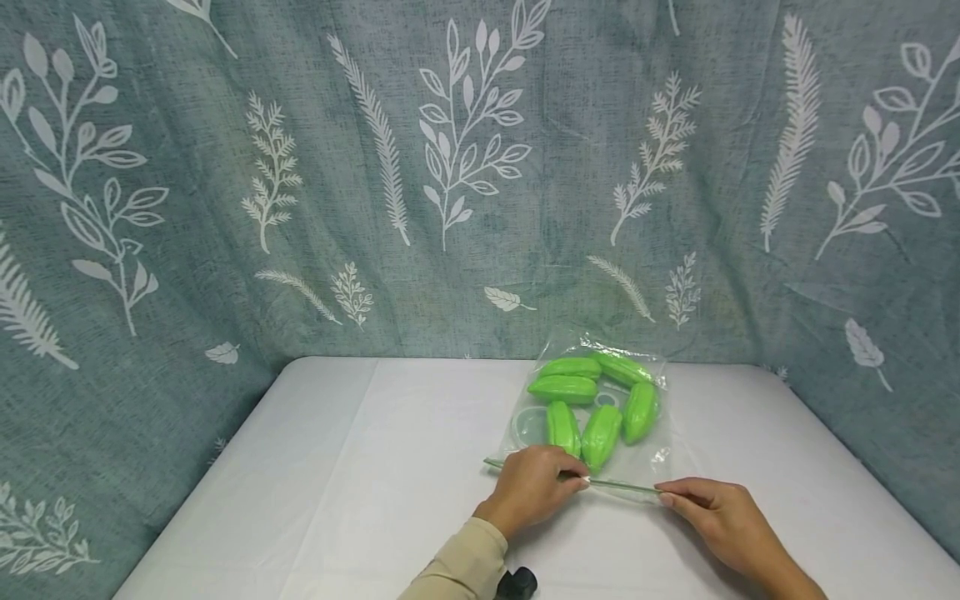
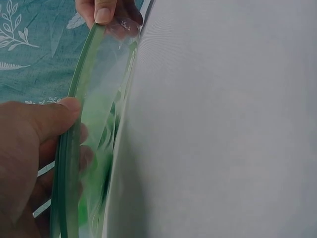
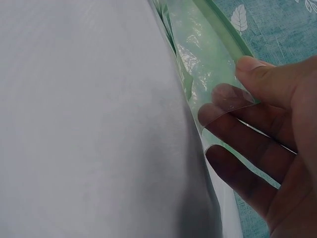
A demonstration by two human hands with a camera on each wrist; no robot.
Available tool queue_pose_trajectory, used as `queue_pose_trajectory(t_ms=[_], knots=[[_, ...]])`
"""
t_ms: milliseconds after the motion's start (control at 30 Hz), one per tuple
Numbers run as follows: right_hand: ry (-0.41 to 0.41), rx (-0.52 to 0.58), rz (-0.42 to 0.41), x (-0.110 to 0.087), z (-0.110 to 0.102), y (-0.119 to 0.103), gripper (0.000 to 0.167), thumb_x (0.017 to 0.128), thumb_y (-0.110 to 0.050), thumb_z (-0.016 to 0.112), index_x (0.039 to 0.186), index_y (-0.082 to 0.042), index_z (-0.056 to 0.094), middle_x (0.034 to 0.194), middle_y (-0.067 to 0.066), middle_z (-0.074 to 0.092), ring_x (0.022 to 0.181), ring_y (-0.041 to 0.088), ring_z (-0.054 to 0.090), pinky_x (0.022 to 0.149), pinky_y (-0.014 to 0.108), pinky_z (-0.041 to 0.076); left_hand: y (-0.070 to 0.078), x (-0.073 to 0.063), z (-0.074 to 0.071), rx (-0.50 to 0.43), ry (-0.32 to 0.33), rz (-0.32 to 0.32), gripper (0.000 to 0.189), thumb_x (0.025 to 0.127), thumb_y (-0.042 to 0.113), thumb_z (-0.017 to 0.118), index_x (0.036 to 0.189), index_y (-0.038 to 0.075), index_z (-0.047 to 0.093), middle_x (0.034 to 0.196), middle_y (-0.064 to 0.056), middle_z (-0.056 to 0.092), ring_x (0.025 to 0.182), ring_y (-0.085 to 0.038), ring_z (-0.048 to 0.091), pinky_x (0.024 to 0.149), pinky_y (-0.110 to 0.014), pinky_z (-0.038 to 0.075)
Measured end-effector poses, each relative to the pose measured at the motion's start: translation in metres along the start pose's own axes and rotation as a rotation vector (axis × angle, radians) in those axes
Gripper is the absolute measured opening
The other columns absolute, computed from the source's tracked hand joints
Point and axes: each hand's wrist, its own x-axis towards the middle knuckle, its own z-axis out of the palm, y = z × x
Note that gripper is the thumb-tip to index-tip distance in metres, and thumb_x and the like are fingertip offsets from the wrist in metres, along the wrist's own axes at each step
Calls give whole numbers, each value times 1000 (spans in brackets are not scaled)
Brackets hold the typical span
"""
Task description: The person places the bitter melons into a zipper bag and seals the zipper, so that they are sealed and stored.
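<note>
A clear zip bag (image 1: 645,460) lies on the table with several bright green, ridged star fruits (image 1: 566,389) inside. Along its near edge runs a green zip strip (image 1: 626,486), raised a little off the cloth in the left wrist view. My left hand (image 1: 531,486) pinches this strip around its middle, thumb (image 2: 69,105) on the near face and fingers behind the clear film. At the strip's right end, my right hand (image 1: 720,517) pinches the corner between thumb (image 3: 250,64) and index finger, its other fingers spread below. Round pale prints show on the bag.
White cloth covers the table (image 1: 375,467). A grey-green curtain (image 1: 465,275) with white leaf prints hangs behind it and on both sides. Near the front edge, by my left sleeve (image 1: 465,562), is a small black object (image 1: 522,582), partly cut off by the frame.
</note>
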Motion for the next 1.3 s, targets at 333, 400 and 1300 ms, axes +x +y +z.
queue_pose_trajectory(t_ms=[333,400,1300], knots=[[-1,4,5,1,0,0,10,88,-17,78,95,-24,80,93,-9,75,86,0,66,68,23,55,-4,-1,0,-59,-11,10,12,89,32,76,100,28,81,96,19,72,91,5,63,79,-17,50],[0,-1,4,1,-1,0,10,88,-18,78,95,-25,80,93,-9,75,87,0,66,68,23,55,-6,-1,-1,-59,-12,14,12,89,32,76,100,27,81,95,18,72,91,4,63,79,-17,50],[-22,-25,33,1,-1,1,8,88,-23,78,96,-26,79,95,-8,75,88,2,66,70,24,56,-23,-8,-11,-49,-6,36,12,89,30,76,98,24,81,94,15,71,91,1,63,84,-18,49]])
